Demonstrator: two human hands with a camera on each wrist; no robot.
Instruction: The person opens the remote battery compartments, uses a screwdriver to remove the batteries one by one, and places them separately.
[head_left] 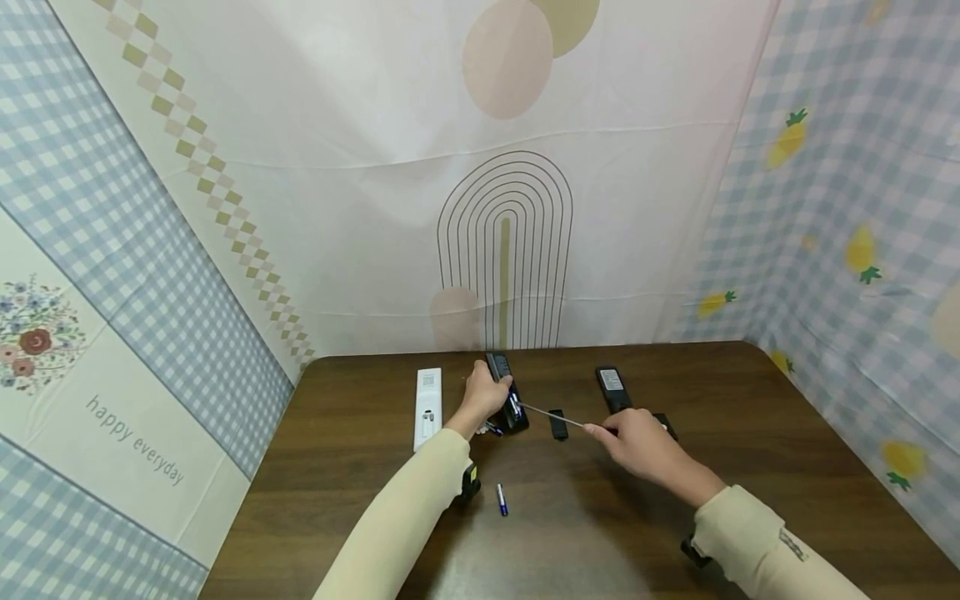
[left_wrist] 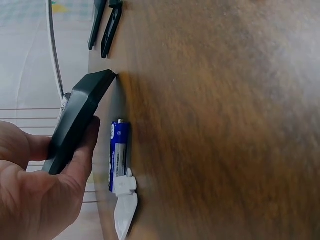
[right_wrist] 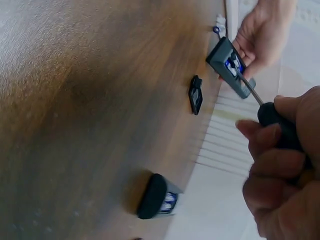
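Note:
In the head view, my left hand [head_left: 483, 393] grips a black remote [head_left: 501, 367] whose battery bay faces up, with a battery in it. My right hand [head_left: 643, 442] holds a screwdriver; its thin metal shaft [head_left: 551, 414] reaches left to the bay. The right wrist view shows the dark handle [right_wrist: 280, 125] within my right fingers and the shaft's tip at the blue-and-silver battery [right_wrist: 233, 65]. In the left wrist view, the remote [left_wrist: 75, 117] is tilted between my left thumb and fingers. A blue battery [left_wrist: 119, 150] lies below it beside a small white cover [left_wrist: 126, 207].
A white remote [head_left: 428, 404] lies at the left. A black cover [head_left: 558, 425] is between my hands. Another black remote [head_left: 612, 385] lies beyond my right hand, near a further dark object [head_left: 666, 425]. A loose battery [head_left: 502, 500] lies nearer on the brown table [head_left: 337, 500].

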